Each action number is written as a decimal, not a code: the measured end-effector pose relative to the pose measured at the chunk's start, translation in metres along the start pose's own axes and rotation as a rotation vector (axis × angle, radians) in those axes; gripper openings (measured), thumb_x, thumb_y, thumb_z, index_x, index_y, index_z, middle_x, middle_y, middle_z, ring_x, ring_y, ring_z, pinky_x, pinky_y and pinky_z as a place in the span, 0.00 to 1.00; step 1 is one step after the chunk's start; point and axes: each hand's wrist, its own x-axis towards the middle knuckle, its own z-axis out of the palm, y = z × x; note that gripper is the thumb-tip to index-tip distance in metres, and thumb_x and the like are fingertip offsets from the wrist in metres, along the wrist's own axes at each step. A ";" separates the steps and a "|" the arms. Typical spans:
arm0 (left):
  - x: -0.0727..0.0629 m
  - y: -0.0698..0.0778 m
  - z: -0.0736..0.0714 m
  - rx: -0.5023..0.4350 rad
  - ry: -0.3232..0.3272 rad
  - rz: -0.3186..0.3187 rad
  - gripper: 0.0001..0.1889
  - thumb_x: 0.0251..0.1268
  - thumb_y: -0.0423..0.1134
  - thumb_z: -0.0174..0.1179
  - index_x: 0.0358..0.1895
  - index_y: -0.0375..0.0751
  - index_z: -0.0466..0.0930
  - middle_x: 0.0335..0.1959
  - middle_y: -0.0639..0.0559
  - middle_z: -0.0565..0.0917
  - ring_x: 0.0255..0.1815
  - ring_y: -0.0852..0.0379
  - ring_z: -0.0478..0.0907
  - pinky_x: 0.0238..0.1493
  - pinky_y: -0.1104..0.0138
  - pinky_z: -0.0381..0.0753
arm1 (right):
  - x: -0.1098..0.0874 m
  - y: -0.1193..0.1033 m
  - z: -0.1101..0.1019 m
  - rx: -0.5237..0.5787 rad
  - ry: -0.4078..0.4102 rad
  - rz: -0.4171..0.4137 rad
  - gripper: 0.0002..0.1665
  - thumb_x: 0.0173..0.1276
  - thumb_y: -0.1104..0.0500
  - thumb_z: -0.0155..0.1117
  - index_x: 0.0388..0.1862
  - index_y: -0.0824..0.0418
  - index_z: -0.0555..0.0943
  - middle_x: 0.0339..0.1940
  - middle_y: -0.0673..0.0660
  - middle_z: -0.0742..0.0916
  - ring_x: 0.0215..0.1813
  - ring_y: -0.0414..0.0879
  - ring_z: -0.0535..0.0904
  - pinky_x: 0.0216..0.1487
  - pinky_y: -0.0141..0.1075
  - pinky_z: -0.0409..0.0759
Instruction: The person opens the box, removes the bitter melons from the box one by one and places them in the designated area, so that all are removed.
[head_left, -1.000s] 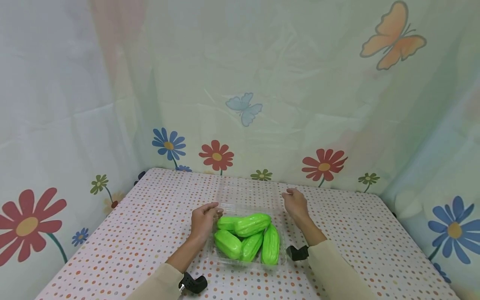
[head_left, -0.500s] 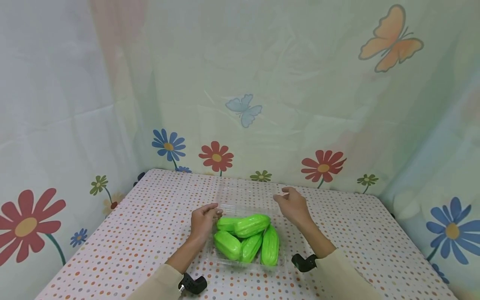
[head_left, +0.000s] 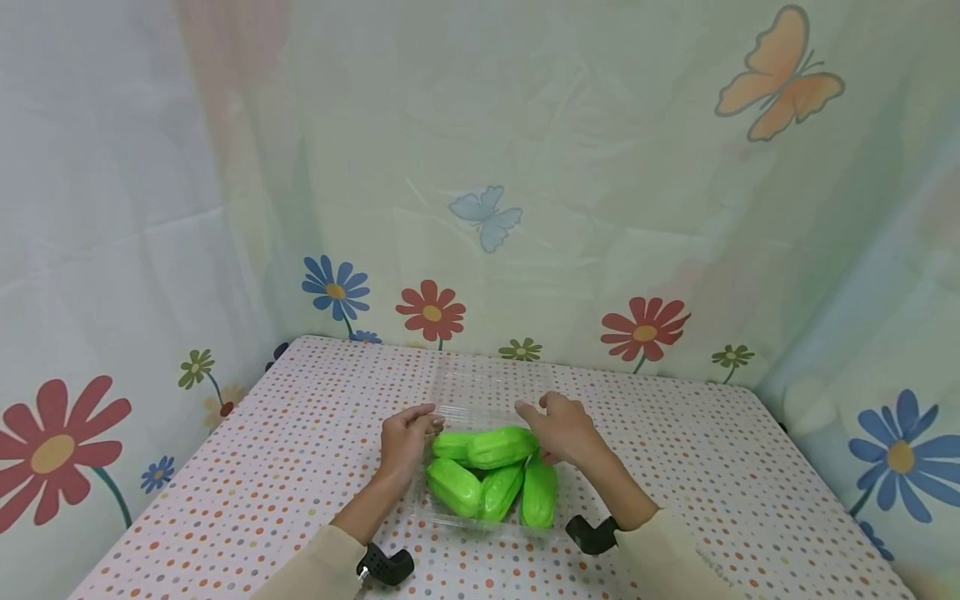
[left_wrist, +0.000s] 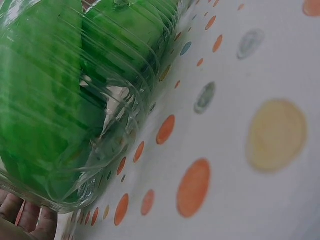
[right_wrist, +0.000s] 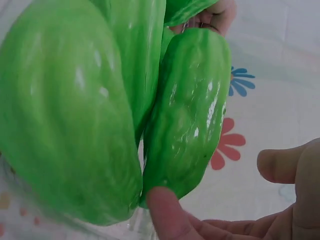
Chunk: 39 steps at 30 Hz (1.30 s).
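A clear plastic clamshell box (head_left: 442, 521) stands on the dotted table, its lid (head_left: 487, 383) folded back behind it. Inside lie several bright green, ridged, elongated vegetables, glossy and of a kind I cannot tell. One of them, the upper vegetable (head_left: 501, 447), rests across others. My left hand (head_left: 405, 442) holds the box's back left side, its fingertips curled at the wall in the left wrist view. Over the back right corner is my right hand (head_left: 566, 429), thumb apart from the fingers. In the right wrist view its fingertip (right_wrist: 165, 202) is at the upper vegetable's end (right_wrist: 187, 120).
The table (head_left: 712, 467) has a pinkish-white cloth with coloured dots. Behind it and at both sides hangs a curtain (head_left: 570, 250) printed with flowers and butterflies. A black wrist camera is strapped under each sleeve.
My right hand has moved left and nearer, from beside the lid to the right end of the upper vegetable, its thumb and fingers spreading. The left hand and the box have stayed put.
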 end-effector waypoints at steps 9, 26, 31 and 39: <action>0.000 0.000 0.000 0.004 0.002 -0.010 0.18 0.71 0.31 0.52 0.60 0.28 0.80 0.45 0.40 0.89 0.47 0.46 0.87 0.49 0.61 0.86 | -0.004 -0.011 0.012 -0.131 -0.007 0.015 0.33 0.76 0.38 0.55 0.39 0.70 0.77 0.23 0.62 0.81 0.14 0.50 0.82 0.19 0.41 0.83; 0.001 0.001 0.001 -0.005 0.003 -0.019 0.19 0.70 0.31 0.53 0.60 0.27 0.80 0.45 0.39 0.89 0.47 0.47 0.87 0.50 0.60 0.86 | -0.006 -0.031 0.035 -0.475 0.003 -0.010 0.45 0.69 0.22 0.47 0.24 0.62 0.81 0.13 0.56 0.80 0.10 0.47 0.77 0.13 0.35 0.72; 0.000 0.001 0.000 -0.005 0.004 -0.018 0.19 0.70 0.32 0.53 0.61 0.28 0.79 0.46 0.38 0.89 0.49 0.46 0.87 0.52 0.58 0.86 | -0.004 -0.031 0.040 -0.483 0.002 0.003 0.45 0.66 0.21 0.51 0.26 0.63 0.82 0.14 0.56 0.80 0.10 0.47 0.78 0.13 0.35 0.73; -0.001 0.002 0.000 -0.012 -0.007 -0.018 0.19 0.72 0.32 0.53 0.61 0.28 0.79 0.48 0.38 0.89 0.51 0.45 0.86 0.55 0.57 0.85 | -0.003 -0.030 0.041 -0.422 -0.010 0.029 0.39 0.64 0.27 0.62 0.28 0.65 0.80 0.19 0.59 0.80 0.13 0.50 0.81 0.13 0.35 0.76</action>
